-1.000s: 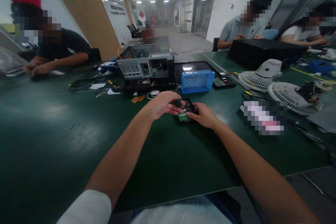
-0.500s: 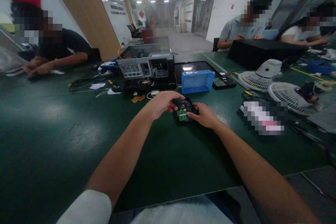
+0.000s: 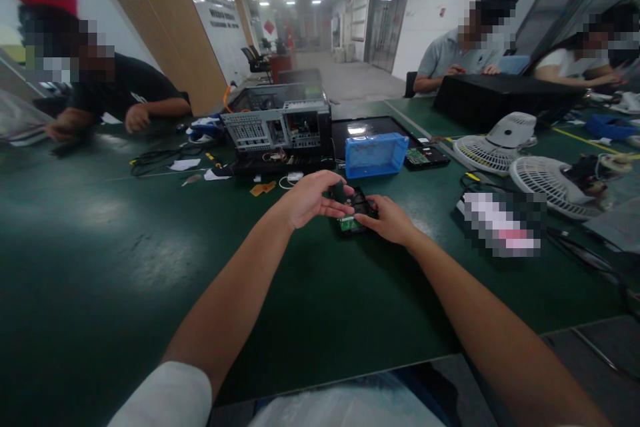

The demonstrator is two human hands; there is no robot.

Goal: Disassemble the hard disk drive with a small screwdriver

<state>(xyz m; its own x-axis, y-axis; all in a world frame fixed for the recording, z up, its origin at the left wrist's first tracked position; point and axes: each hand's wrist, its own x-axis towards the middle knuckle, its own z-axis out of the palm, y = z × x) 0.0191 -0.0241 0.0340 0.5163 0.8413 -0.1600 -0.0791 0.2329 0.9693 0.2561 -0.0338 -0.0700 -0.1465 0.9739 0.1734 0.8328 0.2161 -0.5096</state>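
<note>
A small black casing (image 3: 359, 199) with a green circuit board (image 3: 346, 223) in it lies on the green table (image 3: 320, 293) in front of me. My right hand (image 3: 390, 219) grips the casing's right side, thumb over the board and fingers at the outer edge. Over the casing's left part is my left hand (image 3: 320, 200), its fingers apart and reaching across the board. Whether those fingertips touch the board cannot be made out. Part of the board is hidden under them.
Beyond the hands stand an opened computer case (image 3: 277, 130) and a blue plastic box (image 3: 376, 155). White fan parts (image 3: 487, 150) and a blurred-out packet (image 3: 500, 223) lie to the right. Paper scraps and cables are on the left. People sit across the table.
My left hand's fingers have stretched out and come down over the board. My right hand has stayed put. The person at the left has moved one hand to the right.
</note>
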